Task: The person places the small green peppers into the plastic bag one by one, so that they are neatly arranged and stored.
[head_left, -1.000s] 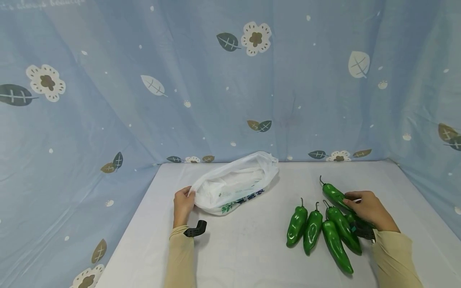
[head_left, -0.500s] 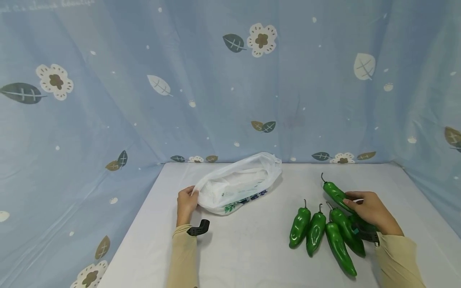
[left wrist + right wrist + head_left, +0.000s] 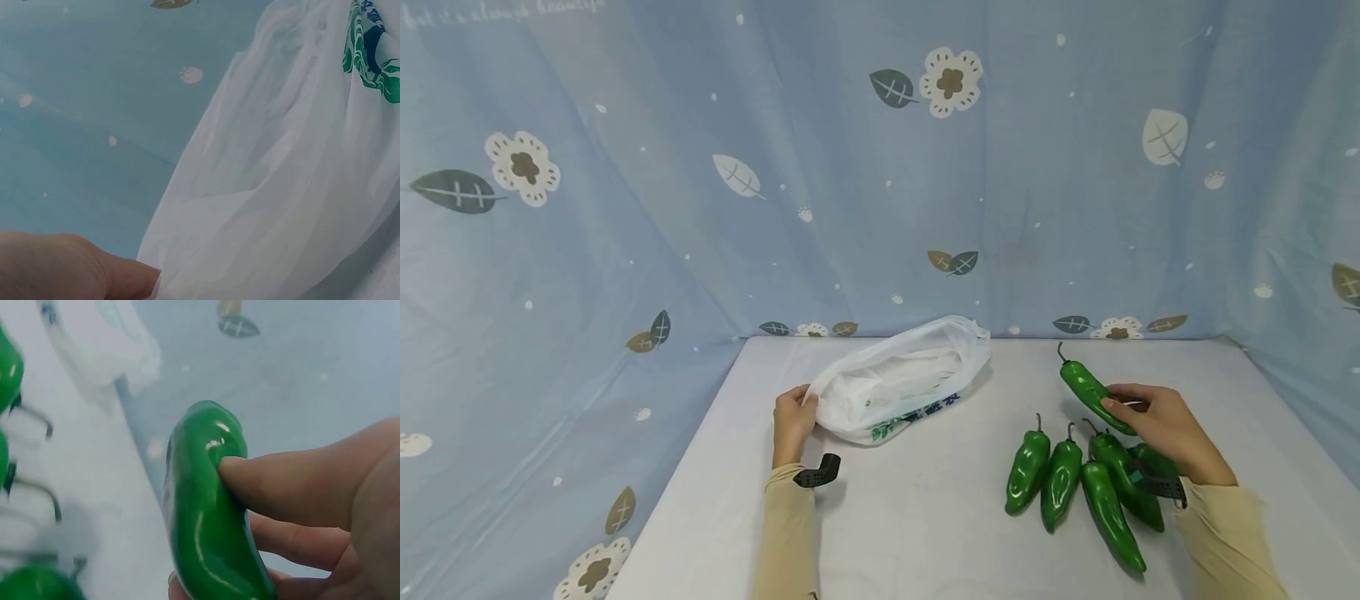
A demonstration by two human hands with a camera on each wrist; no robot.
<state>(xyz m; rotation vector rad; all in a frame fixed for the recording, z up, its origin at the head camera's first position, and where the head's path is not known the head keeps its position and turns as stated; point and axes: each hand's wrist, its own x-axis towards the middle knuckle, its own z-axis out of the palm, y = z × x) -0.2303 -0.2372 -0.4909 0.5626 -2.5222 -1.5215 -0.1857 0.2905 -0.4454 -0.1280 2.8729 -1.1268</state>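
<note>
A white plastic bag (image 3: 917, 367) with green and blue print lies on its side, its mouth spread wide. My left hand (image 3: 793, 423) pinches the left end of the bag's rim; in the left wrist view the thumb (image 3: 128, 275) presses on the thin film. On the right, my right hand (image 3: 1165, 425) grips a glossy green chili pepper (image 3: 1086, 386) by its lower half, stem pointing away. The right wrist view shows the thumb (image 3: 281, 484) on one side of this pepper (image 3: 206, 506) and fingers curled round behind.
Several more green peppers lie on the white table (image 3: 925, 517) below the right hand, among them a leftmost pepper (image 3: 1027, 472) and a front one (image 3: 1112, 521). A blue patterned curtain (image 3: 850, 167) encloses the back and sides.
My right hand has raised the pepper up and slightly away from the others, uncovering more of the pepper beneath. The left hand keeps its hold on the bag; the head view has shifted a little.
</note>
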